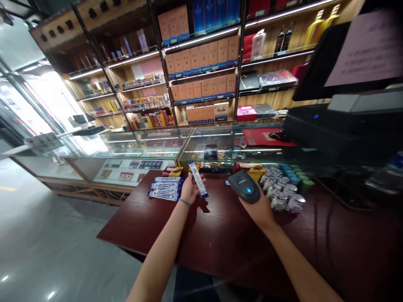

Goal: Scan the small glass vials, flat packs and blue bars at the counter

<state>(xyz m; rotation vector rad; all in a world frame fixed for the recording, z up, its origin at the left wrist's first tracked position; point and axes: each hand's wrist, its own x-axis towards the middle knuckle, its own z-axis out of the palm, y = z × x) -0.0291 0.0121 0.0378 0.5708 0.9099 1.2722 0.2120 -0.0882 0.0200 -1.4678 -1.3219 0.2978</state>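
Observation:
My left hand [189, 189] holds a slim blue-and-white packet [198, 180] tilted above the dark red-brown table [204, 235]. Just left of that hand, several similar blue-and-white packets [165, 188] lie side by side on the tabletop. My right hand [260, 209] grips a black barcode scanner [244, 186] with a lit blue light on top. The scanner's head points toward the packet, with a gap between them. Its handle is mostly hidden under the head and by my fingers.
Several small lidded jars [283, 195] stand close to the right of the scanner. A glass display counter [151, 144] runs along the table's far side. A black monitor [324, 63] rises at the right. Beyond, shelves [201, 75] hold boxes and bottles.

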